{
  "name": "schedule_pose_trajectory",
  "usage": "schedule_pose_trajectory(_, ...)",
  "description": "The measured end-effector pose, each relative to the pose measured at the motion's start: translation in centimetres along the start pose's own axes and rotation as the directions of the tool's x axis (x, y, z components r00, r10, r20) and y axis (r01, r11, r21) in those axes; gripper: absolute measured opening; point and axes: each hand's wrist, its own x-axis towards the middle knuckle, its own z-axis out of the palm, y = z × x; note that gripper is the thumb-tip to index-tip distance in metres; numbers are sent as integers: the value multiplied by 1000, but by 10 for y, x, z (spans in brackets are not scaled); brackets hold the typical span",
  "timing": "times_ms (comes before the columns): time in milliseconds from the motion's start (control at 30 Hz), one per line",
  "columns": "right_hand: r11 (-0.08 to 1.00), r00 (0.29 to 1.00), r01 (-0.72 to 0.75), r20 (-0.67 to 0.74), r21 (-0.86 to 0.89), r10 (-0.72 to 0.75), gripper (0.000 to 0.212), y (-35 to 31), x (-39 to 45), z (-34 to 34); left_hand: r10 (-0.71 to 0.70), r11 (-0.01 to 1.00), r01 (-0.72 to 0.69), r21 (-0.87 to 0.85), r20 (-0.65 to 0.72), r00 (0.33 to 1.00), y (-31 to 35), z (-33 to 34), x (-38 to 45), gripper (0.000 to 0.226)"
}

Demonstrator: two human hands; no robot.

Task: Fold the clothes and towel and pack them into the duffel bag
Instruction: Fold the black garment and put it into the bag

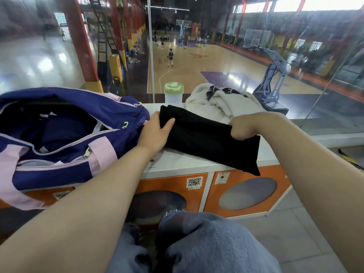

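Gaping beside the hand-held black garment [208, 136], duffel bag [65, 134] holds dark fabric

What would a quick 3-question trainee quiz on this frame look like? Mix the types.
1. True or false: the duffel bag is zipped shut.
2. Which item is still unfolded? A) black garment B) white towel C) neither
3. Fill in: the green-lidded container stands between the bag and the ____.

Key: 1 false, the bag is open. 2 B; the left hand and right hand grip the folded black garment. 3 towel.
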Motion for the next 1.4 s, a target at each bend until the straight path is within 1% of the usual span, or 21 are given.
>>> schedule_pose_trajectory(67,999,997,8,-82,-41,-11,31,5,13,4,7,987,-10,158,19,1000,2,5,5,41)
schedule_pose_trajectory(133,999,988,17,-152,-46,-24,27,9,25,9,-16,964,10,266,21,1000,1,10,12,43)
schedule_pose_trajectory(233,999,972,36,-231,-25,-41,32,14,39,21,-98,942,88,323,15,995,-5,16,21,48)
schedule_pose_trajectory(367,989,936,128,-339,74,-95,47,25,55,44,-175,897,156,414,7,985,-18,21,30,67)
schedule_pose_trajectory(433,986,937,121,-340,111,-76,39,32,61,57,-183,883,168,439,-7,983,-20,24,34,69)
schedule_pose_trajectory(500,989,945,74,-327,131,-28,32,37,64,65,-167,884,162,439,-26,986,-20,27,35,66)
schedule_pose_trajectory(567,993,937,37,-350,115,6,43,36,65,63,-126,890,140,434,-60,990,-18,29,34,59)
schedule_pose_trajectory(600,993,918,49,-396,109,-1,50,33,65,59,-97,894,121,431,-77,992,-17,30,32,54)
schedule_pose_trajectory(633,987,891,93,-453,133,-23,53,27,65,54,-63,897,96,432,-90,994,-15,30,31,50)
schedule_pose_trajectory(700,939,855,221,-515,264,-56,46,8,66,44,0,894,44,445,-98,995,-12,30,29,42)
schedule_pose_trajectory(733,911,863,256,-501,322,-65,41,-2,67,41,23,890,25,456,-98,995,-11,30,29,39)
schedule_pose_trajectory(767,902,892,262,-442,342,-92,41,-11,68,38,42,885,10,465,-100,994,-10,30,29,37)
schedule_pose_trajectory(833,921,958,227,-242,316,-153,59,-26,71,36,74,877,-17,480,-100,992,-9,29,28,36)
schedule_pose_trajectory(867,931,972,208,-172,299,-162,67,-31,71,35,86,874,-28,485,-98,991,-10,29,28,36)
schedule_pose_trajectory(933,938,976,191,-156,288,-151,71,-34,75,32,98,870,-48,490,-75,992,-11,27,28,36)
schedule_pose_trajectory(1000,949,983,161,-126,272,-131,73,-34,78,29,80,862,-64,503,-12,997,-14,26,30,32)
schedule_pose_trajectory(1067,955,994,113,-20,273,-112,82,-35,77,26,41,861,-61,505,50,998,-17,24,33,29)
schedule_pose_trajectory(1133,930,991,65,84,363,-102,86,-36,73,27,31,868,-73,492,92,995,-18,23,32,30)
schedule_pose_trajectory(1233,852,969,32,193,523,-155,66,-35,65,31,43,876,-102,472,135,990,-17,20,28,31)
schedule_pose_trajectory(1333,780,971,54,150,623,-187,53,-36,54,35,35,897,-100,431,156,987,-18,16,25,33)
schedule_pose_trajectory(1400,697,970,40,138,716,-198,42,-35,48,37,14,917,-91,389,195,981,-17,13,23,37)
